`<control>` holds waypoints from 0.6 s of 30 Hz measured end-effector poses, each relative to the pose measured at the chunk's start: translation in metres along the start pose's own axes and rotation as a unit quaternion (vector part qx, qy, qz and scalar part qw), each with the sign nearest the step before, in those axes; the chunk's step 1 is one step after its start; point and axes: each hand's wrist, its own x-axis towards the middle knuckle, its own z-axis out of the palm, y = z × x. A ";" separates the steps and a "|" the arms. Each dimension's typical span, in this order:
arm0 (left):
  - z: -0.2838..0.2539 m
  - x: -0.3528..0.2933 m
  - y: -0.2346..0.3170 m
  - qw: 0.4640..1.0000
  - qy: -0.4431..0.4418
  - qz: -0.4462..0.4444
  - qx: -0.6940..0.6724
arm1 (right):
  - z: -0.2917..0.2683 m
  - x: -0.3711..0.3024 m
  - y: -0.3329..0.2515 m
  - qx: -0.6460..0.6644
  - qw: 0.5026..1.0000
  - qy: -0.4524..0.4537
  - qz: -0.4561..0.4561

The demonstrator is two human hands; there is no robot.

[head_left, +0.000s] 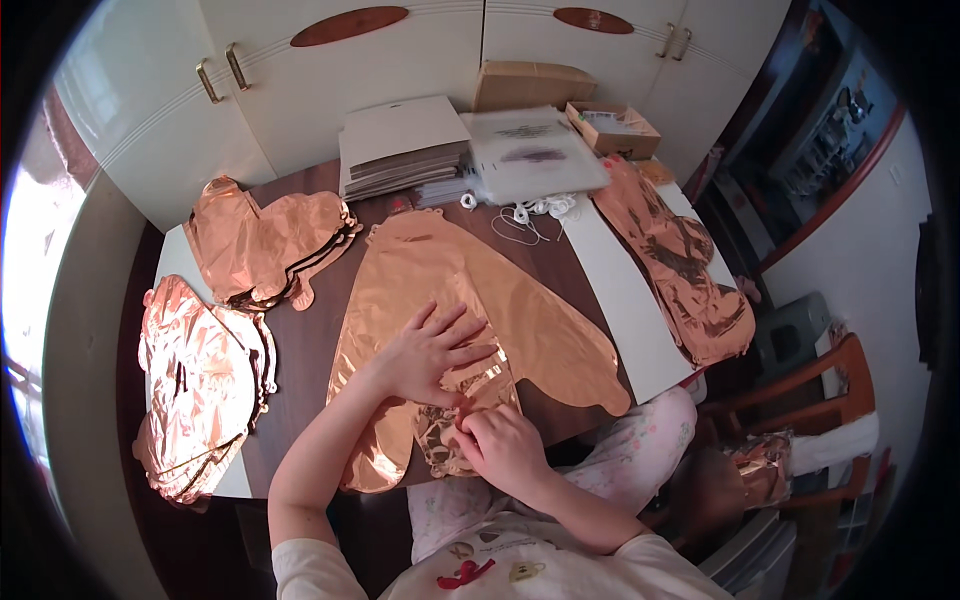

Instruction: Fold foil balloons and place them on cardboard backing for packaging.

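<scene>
A large flat rose-gold foil balloon (420, 260) lies on the dark brown table in front of me, its two long lobes reaching toward the near edge. My left hand (432, 352) rests on it palm down, fingers spread. Just below, my right hand (505, 450) is closed, its fingertips pinching a crumpled part of the foil between the lobes. The crumpled foil (442, 440) hangs near the table's front edge, over my lap. My fingers partly hide the exact spot being gripped.
More flat foil balloons are piled at the upper left (265, 235), lower left (190, 375) and right (675, 265). At the back are stacked cardboard sheets (400, 140), clear plastic bags (535, 150), white ribbon (545, 207) and a small box (615, 125). A wooden chair (850, 370) stands right.
</scene>
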 end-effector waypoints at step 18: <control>-0.004 -0.001 0.005 1.000 -0.006 -0.019 0.005 | -0.044 0.008 0.079 0.029 0.982 -0.112 -0.150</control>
